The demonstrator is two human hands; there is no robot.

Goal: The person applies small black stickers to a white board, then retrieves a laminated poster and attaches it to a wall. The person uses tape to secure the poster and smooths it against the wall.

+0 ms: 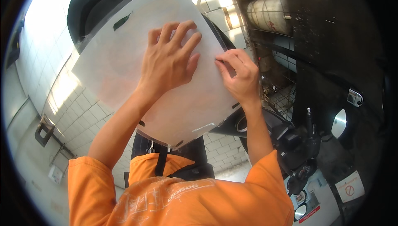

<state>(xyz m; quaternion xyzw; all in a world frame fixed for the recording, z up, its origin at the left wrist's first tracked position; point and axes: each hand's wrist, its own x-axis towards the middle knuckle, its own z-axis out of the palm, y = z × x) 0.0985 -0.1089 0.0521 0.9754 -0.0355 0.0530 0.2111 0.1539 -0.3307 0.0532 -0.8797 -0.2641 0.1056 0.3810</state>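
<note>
A large translucent whitish sheet, with a clear film edge showing at its rim, lies before me over dark objects. My left hand rests on it near the middle, palm down, fingers spread and bent. At the sheet's right edge, my right hand has thumb and index fingertip close together on the rim; whether they pinch the sheet or a film is too fine to tell. A small dark green leaf-shaped piece shows at the sheet's upper left. Small dark marks sit along the lower edge.
A black rounded object extends beyond the sheet's upper left. Dark motorbike parts with a mirror are at the right. A whitish cylinder lies on a rack at the upper right. White tiles cover the surface below.
</note>
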